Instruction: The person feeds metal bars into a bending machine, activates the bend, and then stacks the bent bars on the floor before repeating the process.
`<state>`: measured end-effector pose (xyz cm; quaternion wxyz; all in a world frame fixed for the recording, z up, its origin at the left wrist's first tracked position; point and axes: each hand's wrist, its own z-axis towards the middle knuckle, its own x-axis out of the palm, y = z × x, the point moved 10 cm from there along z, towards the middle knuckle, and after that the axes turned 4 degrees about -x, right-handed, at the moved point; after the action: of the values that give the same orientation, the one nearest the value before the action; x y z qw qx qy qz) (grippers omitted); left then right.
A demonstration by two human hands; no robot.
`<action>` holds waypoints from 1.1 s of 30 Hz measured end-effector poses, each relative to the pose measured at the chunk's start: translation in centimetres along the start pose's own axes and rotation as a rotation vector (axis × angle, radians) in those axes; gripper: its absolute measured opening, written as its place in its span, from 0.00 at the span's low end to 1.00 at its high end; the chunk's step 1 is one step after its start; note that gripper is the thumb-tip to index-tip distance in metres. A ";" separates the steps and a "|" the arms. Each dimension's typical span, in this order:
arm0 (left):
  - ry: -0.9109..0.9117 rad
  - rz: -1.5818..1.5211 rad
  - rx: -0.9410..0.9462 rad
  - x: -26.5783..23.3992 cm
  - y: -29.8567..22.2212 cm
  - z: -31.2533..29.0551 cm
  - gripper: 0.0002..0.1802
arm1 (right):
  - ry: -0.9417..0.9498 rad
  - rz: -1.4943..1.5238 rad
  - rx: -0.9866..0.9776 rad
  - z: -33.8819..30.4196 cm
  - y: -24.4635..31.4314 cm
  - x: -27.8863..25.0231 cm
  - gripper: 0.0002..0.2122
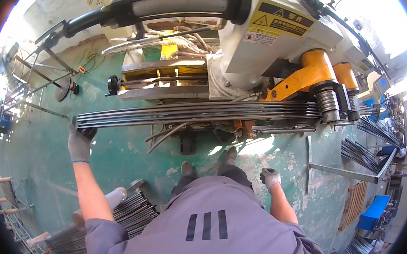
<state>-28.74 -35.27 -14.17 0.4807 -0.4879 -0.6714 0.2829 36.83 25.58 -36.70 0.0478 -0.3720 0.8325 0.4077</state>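
A bundle of long dark metal tubes [193, 112] lies crosswise in front of me. My left hand [81, 142], in a grey work glove with a dark palm, is closed at the tubes' left end. Its fingers reach up along the tube ends. To the right, the tubes run under the orange arm [300, 79] of a machine and past a coil spring [327, 103]. My right hand [270, 179], gloved too, hangs lower right, apart from the tubes. Its fingers are curled, and nothing shows in them.
The pale machine body [277, 30] with a yellow warning label stands ahead. Behind me on the left lies a stack of dark tubes [129, 214] beside a wrapped roll [116, 197]. More tubes [361, 155] rest by a metal frame [341, 170] at right. A blue box [373, 211] stands lower right.
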 end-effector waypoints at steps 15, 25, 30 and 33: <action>-0.366 -2.067 -1.300 16.2 44.7 -10.4 0.20 | 0.244 -0.364 0.138 17.3 -0.2 -9.1 0.14; 0.104 -0.669 -0.745 27.2 45.5 -8.2 0.19 | 0.058 -0.033 -0.139 24.2 10.5 -13.9 0.14; 0.142 -0.258 -0.610 26.6 44.9 -9.1 0.17 | 0.075 -0.053 -0.156 20.1 5.8 -11.6 0.14; 0.134 0.325 -0.479 31.6 39.5 -14.3 0.15 | 0.031 -0.116 -0.042 16.1 -1.9 -12.0 0.14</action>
<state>-2.43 7.13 -30.60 0.3436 -0.7062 -0.5989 0.1568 43.15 43.33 -44.05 0.0505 -0.4270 0.8013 0.4159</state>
